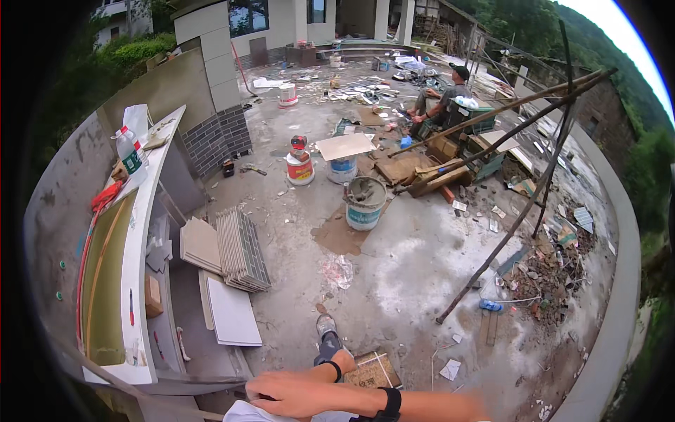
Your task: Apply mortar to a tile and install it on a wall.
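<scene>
My forearms cross low in the picture. From the lower right my right arm, with a black watch or band, reaches left. At its end my right hand (281, 395) is bent over, its fingers curled down by a small dark thing I cannot make out. White cloth (247, 412) lies just below it. Past the crossing, a black wristband and part of my left hand (344, 361) show beside my leg and shoe (326, 324); its fingers are hidden. Right behind that hand lies a brown carton (377, 371) with a white strap.
Stacked tiles (235, 250) and white boards (233, 313) stand left, by a shelf with a bottle (129, 156). Ahead are a mortar bucket (364, 204) and a power tool (299, 143) on a tub. Wooden poles (506, 232) lean right, over rubble. A person (450, 98) sits beyond.
</scene>
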Available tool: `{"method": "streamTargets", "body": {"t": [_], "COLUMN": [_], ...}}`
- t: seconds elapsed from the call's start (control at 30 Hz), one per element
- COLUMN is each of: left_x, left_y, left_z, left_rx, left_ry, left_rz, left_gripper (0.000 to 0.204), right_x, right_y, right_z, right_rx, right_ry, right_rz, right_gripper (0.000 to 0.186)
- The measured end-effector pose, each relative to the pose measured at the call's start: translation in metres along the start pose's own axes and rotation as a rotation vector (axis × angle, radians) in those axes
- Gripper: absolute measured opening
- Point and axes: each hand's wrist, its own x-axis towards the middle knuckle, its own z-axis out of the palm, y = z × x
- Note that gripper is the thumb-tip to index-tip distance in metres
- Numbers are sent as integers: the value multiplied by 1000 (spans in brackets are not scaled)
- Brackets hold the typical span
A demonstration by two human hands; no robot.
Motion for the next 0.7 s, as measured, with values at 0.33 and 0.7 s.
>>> {"method": "streamTargets", "body": {"t": [0.33, 0.7], "left_x": [26, 72], "left_y": [-253, -476], "left_z": [-24, -118], "left_rx": [-50, -166], "left_ry": [-23, -70], "left_rz": [-24, -226], "left_gripper": [12, 11], "right_x": [182, 271], "right_y": [46, 78], "right_z": [-233, -393], "right_rx": [220, 251], "right_ry": [-147, -302], "right_rz": [-21, -201], "right_gripper": [44, 25]}}
